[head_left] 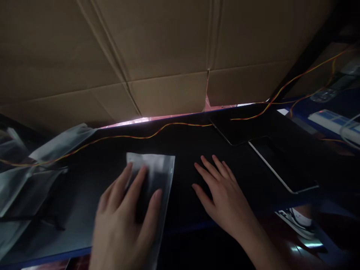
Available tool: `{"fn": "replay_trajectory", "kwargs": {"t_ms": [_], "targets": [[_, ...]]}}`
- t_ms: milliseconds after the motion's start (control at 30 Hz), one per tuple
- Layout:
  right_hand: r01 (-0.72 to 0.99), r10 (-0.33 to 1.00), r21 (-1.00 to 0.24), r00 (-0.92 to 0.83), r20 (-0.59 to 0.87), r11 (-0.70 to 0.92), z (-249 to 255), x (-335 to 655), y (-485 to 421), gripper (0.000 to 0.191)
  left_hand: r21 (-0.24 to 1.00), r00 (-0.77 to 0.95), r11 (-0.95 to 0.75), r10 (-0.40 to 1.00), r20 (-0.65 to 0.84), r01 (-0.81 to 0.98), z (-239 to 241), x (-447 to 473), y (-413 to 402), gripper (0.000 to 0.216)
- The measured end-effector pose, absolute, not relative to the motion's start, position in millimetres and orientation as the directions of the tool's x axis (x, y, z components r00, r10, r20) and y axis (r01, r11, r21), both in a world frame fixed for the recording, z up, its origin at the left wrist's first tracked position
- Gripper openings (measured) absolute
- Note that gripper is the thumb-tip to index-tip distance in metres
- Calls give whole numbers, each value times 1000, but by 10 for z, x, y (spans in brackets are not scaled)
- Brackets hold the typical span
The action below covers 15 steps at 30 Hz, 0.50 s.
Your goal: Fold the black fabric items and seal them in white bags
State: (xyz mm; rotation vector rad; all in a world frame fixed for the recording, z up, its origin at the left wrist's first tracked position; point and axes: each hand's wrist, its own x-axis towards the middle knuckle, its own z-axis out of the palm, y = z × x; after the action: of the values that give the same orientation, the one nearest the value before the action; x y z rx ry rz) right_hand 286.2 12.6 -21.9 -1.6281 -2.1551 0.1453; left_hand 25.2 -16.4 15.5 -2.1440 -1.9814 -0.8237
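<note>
My left hand (123, 213) rests with fingers apart on a clear plastic bag (160, 168), which lies on the black tabletop (180, 142). Whether anything is inside that bag, I cannot tell. To the right, my right hand (222, 191) is spread palm down on the table, holding nothing. Beyond its fingertips lie two flat dark panels that look like phones or tablets: a black one (239, 131) and a pale-edged one (281, 165).
A red-and-yellow twisted wire (135, 137) runs along the back. Cardboard (168, 45) walls off the far side. More plastic bags (64, 144) and dark-framed glasses (42, 217) sit at left. A white power strip (334, 123) is at right; a person's shoe (298, 223) shows below.
</note>
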Motion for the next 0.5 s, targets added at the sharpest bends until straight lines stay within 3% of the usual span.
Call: {"fn": "replay_trajectory", "kwargs": {"t_ms": [133, 233, 300, 400, 500], "targets": [[883, 934, -349, -219, 281, 313, -233, 2860, 126, 54, 315, 62, -171, 943, 327, 934, 131, 449, -59, 70], [864, 926, -379, -220, 308, 332, -215, 2898, 115, 49, 386, 125, -288, 910, 396, 876, 215, 236, -176, 69], [822, 906, -422, -245, 345, 382, -181, 2934, 83, 41, 340, 306, -447, 867, 394, 828, 217, 22, -293, 63], [693, 833, -473, -383, 399, 545, -138, 2921, -26, 32, 153, 681, -721, 690, 244, 676, 31, -258, -402, 70], [516, 698, -470, -513, 500, 716, -161, 2752, -179, 21, 143, 677, -736, 669, 309, 662, -239, -341, -436, 63]]}}
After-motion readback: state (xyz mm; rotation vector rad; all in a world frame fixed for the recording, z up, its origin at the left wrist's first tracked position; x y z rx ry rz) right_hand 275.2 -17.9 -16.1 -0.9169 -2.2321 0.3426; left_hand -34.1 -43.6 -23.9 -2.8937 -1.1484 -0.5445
